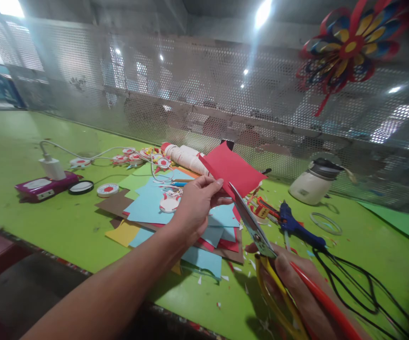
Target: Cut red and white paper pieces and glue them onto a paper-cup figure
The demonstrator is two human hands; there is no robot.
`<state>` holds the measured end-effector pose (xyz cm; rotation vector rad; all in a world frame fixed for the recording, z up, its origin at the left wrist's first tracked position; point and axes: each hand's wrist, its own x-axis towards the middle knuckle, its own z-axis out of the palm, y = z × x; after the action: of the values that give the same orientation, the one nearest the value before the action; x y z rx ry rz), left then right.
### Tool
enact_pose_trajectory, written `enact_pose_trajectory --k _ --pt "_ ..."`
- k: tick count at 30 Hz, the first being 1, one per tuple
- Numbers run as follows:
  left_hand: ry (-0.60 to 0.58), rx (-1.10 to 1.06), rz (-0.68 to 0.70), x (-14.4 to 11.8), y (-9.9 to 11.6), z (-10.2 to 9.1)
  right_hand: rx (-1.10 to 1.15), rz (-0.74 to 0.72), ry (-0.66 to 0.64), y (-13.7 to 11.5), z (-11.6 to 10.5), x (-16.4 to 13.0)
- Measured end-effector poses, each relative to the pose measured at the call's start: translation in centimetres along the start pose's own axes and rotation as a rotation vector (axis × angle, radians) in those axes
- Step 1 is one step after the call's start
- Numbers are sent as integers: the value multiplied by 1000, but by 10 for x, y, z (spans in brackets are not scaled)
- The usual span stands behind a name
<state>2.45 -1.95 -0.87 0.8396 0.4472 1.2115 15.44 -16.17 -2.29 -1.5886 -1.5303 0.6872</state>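
We have the red paper sheet [236,166] near the middle of our view, raised off the counter [73,222]; our left hand [198,200] pinches its near edge at seven o'clock, probably to steady it clear of the coloured paper stack [148,205] at eight. Our right hand [296,274] is closed round the handles of the yellow-handled scissors [256,233], blades aimed toward eleven at that edge, likely for free access. Farther out, the blue glue gun [298,226] lies at four o'clock, perhaps for easy reach. We cannot tell whether the blades have bitten in, nor what the red stick [321,296] beside the handles is; a black object [230,143] at twelve is mostly hidden behind the sheet, and everything beyond the perforated screen [190,85] blurs.
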Motion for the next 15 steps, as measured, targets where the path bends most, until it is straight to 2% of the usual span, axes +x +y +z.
enact_pose_trajectory --k 5,15 --pt "-8 19 5 1 0 -1 49 52 -38 1 -3 -1" --pt "-13 97 8 3 1 -4 30 38 -30 5 -3 -1"
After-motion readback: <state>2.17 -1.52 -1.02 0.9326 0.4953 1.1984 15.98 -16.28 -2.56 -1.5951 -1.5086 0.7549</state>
